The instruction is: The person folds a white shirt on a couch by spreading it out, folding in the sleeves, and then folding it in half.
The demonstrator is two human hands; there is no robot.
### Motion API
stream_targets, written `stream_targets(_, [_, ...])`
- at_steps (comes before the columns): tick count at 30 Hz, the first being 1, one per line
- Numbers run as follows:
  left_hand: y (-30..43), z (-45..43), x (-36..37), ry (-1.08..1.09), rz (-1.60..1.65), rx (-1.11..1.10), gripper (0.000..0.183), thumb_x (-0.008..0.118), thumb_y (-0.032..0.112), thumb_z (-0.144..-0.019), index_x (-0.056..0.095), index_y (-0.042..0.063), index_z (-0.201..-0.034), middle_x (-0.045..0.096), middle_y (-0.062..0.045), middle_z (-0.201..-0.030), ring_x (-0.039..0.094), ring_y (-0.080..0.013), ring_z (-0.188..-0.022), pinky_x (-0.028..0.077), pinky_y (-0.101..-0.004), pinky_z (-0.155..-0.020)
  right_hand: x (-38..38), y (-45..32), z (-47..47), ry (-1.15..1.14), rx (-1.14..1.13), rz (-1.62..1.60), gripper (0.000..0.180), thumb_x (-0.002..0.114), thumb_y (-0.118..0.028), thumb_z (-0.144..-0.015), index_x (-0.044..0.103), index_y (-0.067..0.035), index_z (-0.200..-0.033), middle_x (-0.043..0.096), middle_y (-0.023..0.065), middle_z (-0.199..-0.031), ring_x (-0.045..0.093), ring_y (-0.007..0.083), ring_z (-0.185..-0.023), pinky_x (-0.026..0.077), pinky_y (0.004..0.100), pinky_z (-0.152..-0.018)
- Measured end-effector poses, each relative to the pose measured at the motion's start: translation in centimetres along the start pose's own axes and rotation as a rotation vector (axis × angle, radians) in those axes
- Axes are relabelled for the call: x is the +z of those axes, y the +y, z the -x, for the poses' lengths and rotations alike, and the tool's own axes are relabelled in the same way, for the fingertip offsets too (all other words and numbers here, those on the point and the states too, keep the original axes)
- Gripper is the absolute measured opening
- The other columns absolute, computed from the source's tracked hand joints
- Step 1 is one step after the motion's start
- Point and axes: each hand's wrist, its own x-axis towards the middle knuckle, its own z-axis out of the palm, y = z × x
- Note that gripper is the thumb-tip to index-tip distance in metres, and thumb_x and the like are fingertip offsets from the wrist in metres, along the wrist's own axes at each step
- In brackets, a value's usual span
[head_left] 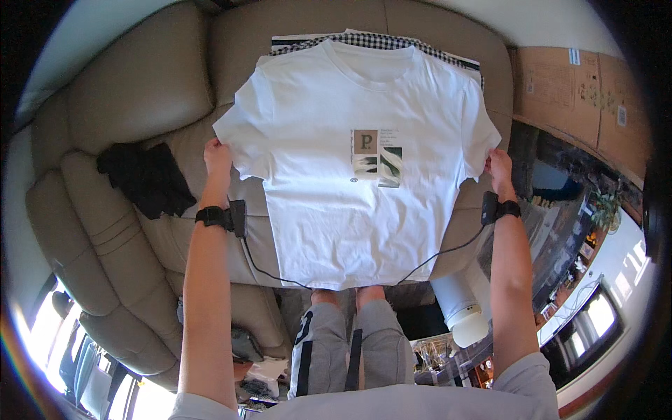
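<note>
A white short-sleeved T-shirt (320, 205) with a printed chest lies spread out, front up, on a grey-brown leather sofa (136, 68), its neckline away from me. My left hand (217, 155) pinches the edge of the sleeve on the left. On the other side, my right hand (500, 161) grips the opposite sleeve edge. Beneath the shirt's shoulders, a black-and-white checked garment (388, 41) and other striped cloth stick out. Both wrists wear black straps with small devices, and cables run from these under or beside the shirt's hem.
A crumpled black garment (149, 178) lies on the sofa at left. Cardboard boxes (562, 94) stand at the upper right. Near my legs on the right is a white cylindrical object (459, 310). A potted plant (606, 205) and a television (585, 336) are farther right.
</note>
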Motion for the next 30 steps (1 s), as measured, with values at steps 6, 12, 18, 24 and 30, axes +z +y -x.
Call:
stream_targets(6, [12.3, 3.0, -0.5, 0.142, -0.274, 0.760, 0.030, 0.063, 0.008, -0.090, 0.063, 0.003, -0.119, 0.067, -0.015, -0.118, 0.068, -0.0231, -0.088, 0.054, -0.0352, -0.079, -0.7, -3.7, 0.1, 0.416, -0.762, 0.724, 0.023, 0.065, -0.016, -0.092, 0.066, -0.001, -0.109, 0.069, 0.0132, -0.101, 0.068, 0.0254, -0.085, 0.055, 0.0344, -0.075])
stream_targets(12, [23.4, 3.7, 1.1, -0.330, -0.208, 0.763, 0.034, 0.065, 0.014, -0.097, 0.058, 0.004, -0.129, 0.067, -0.012, -0.121, 0.070, -0.0187, -0.083, 0.056, -0.0317, -0.074, 7.6, -17.3, 4.8, -0.058, -0.887, 0.457, 0.030, 0.073, -0.015, -0.088, 0.067, -0.006, -0.115, 0.069, 0.0146, -0.110, 0.070, 0.0253, -0.095, 0.055, 0.0341, -0.082])
stream_targets(18, [26.6, 2.0, 5.2, -0.475, -0.365, 0.542, 0.040, 0.071, 0.024, -0.094, 0.061, 0.003, -0.127, 0.069, -0.012, -0.116, 0.070, -0.0215, -0.085, 0.056, -0.0348, -0.076, 9.7, -18.7, -1.3, -0.064, -1.035, 0.701, 0.034, 0.077, -0.023, -0.083, 0.069, -0.006, -0.111, 0.070, 0.0159, -0.109, 0.069, 0.0328, -0.095, 0.053, 0.0443, -0.085])
stream_targets(24, [24.8, -0.9, 5.6, -0.390, -0.511, 0.757, 0.031, 0.070, 0.026, -0.094, 0.067, 0.003, -0.114, 0.071, -0.013, -0.105, 0.067, -0.0264, -0.096, 0.054, -0.0399, -0.080, 10.2, -20.2, 0.3, -0.091, -0.929, 0.740, 0.025, 0.073, -0.023, -0.086, 0.070, -0.003, -0.102, 0.073, 0.0169, -0.092, 0.069, 0.0340, -0.090, 0.054, 0.0452, -0.078])
stream_targets(30, [27.2, 4.6, 2.6, -0.458, -0.469, 0.667, 0.020, 0.064, 0.023, -0.099, 0.064, 0.004, -0.104, 0.067, -0.010, -0.086, 0.063, -0.0154, -0.061, 0.052, -0.0325, -0.059, 8.1, -22.0, 7.8, -0.154, -0.561, 0.573, 0.022, 0.067, -0.021, -0.095, 0.065, -0.001, -0.102, 0.070, 0.0152, -0.085, 0.068, 0.0346, -0.076, 0.054, 0.0395, -0.067])
